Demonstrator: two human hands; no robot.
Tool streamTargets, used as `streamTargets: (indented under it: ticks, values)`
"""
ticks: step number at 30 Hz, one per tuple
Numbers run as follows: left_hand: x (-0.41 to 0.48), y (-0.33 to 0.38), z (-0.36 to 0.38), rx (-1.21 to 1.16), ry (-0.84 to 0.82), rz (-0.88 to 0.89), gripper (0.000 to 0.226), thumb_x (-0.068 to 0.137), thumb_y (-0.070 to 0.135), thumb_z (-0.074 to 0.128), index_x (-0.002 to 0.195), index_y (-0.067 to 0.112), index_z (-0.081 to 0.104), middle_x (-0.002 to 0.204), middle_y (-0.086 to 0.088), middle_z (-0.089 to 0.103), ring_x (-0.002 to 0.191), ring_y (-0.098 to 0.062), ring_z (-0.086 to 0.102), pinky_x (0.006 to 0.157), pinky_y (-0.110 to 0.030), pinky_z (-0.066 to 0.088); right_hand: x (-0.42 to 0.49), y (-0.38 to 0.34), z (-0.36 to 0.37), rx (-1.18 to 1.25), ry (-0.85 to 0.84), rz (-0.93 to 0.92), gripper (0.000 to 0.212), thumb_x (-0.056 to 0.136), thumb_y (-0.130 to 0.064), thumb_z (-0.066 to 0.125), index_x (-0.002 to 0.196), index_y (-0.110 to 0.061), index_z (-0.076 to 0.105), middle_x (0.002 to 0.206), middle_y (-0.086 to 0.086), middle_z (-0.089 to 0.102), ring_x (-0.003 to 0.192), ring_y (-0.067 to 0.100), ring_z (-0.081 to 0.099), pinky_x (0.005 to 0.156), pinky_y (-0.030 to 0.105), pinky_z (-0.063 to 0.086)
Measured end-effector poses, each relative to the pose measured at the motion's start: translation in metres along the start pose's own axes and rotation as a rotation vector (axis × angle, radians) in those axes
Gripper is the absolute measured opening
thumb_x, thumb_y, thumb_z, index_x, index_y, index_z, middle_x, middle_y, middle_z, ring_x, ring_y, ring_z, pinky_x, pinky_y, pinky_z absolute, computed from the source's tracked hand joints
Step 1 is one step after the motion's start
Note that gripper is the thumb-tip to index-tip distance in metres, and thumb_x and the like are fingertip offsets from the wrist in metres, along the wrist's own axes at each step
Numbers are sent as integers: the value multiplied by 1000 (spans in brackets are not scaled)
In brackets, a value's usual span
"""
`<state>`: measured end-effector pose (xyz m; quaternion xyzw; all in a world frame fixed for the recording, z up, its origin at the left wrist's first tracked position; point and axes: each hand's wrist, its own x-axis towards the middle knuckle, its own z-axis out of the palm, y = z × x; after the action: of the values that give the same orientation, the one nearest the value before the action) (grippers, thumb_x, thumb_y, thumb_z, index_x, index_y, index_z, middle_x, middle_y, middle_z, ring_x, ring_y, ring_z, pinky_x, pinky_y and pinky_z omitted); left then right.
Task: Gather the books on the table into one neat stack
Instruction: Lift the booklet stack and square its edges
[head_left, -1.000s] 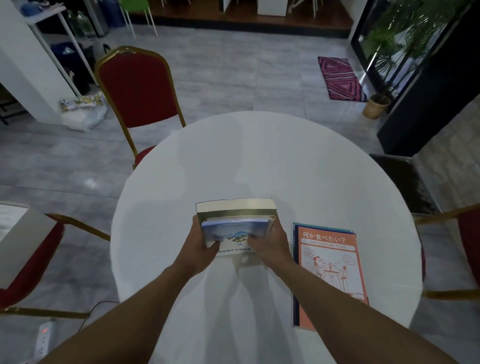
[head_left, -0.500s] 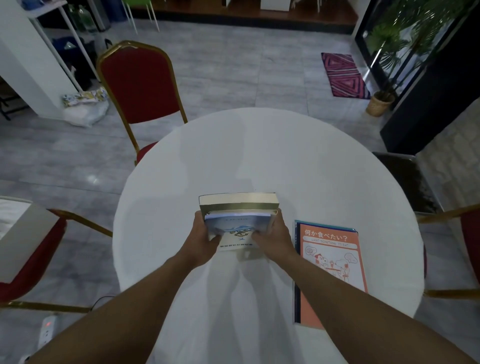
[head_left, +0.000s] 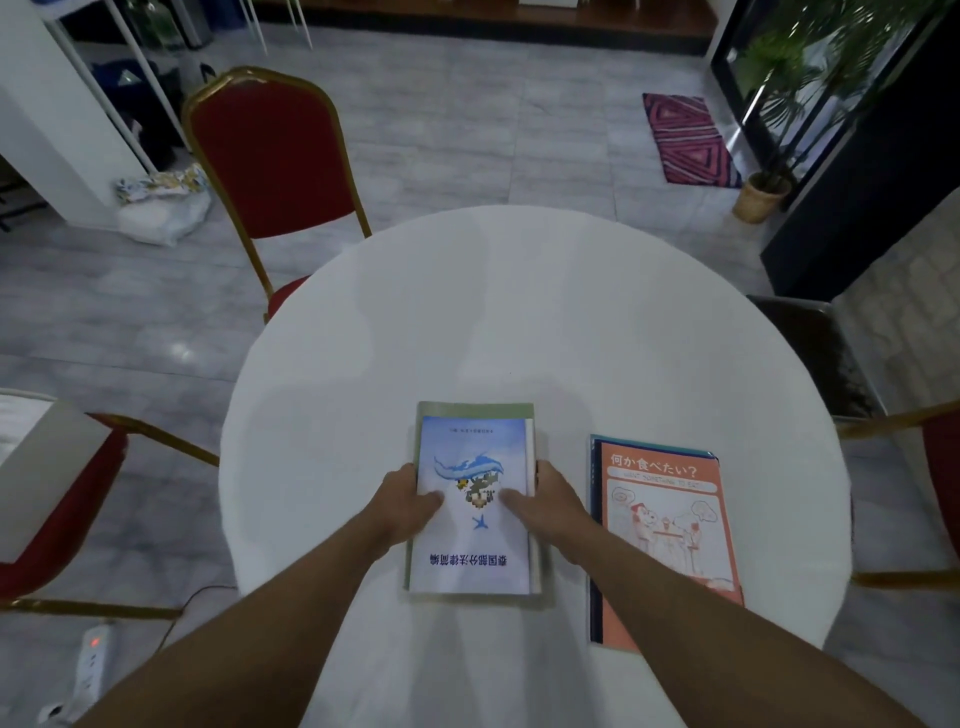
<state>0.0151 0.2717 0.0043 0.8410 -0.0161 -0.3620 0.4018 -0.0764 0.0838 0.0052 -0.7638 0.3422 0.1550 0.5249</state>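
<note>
The small stack (head_left: 475, 506) was pinched flat on the table (head_left: 519, 312) by the left hand (head_left: 402, 501) and right hand (head_left: 550, 501), fingers closed on its side edges. Just beside it, the orange book (head_left: 667, 525) lay apart; thin and floppy, it was judged best lifted by its spine.

Readable print on two book covers

On the orange book (head_left: 670, 525) I read "何か食べたい?" with "WANT SOMETHING TO EAT" beneath, fainter. The blue-and-white book (head_left: 475, 540) carries a row of blue characters near its close edge, upside down to me; I cannot make them out surely.
</note>
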Motion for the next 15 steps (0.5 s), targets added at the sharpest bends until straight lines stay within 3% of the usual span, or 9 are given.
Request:
streamTargets:
  ticks: [7, 11, 15]
  values:
    - [3, -25, 18, 311, 2, -117, 54, 93, 32, 54, 137, 3, 44, 144, -20, 27, 135, -33, 35, 113, -37, 35, 6, 23, 17, -127, 32, 98, 58, 88, -36, 74, 132, -6, 52, 134, 13, 56, 120, 30, 60, 100, 41, 53]
    - [6, -25, 16, 371, -47, -122, 59, 94, 36, 52, 140, 3, 37, 142, -20, 27, 132, -35, 39, 111, -40, 37, 12, 23, 14, -148, 11, 100, 53, 86, -35, 76, 126, -5, 56, 128, 12, 62, 112, 26, 64, 84, 32, 53]
    - [9, -21, 16, 465, -58, -135, 63, 96, 36, 49, 143, 0, 29, 144, -22, 27, 132, -37, 39, 110, -41, 37, 14, 24, 14, -195, -18, 115, 59, 89, -40, 72, 132, -5, 52, 134, 14, 56, 119, 28, 60, 87, 32, 50]
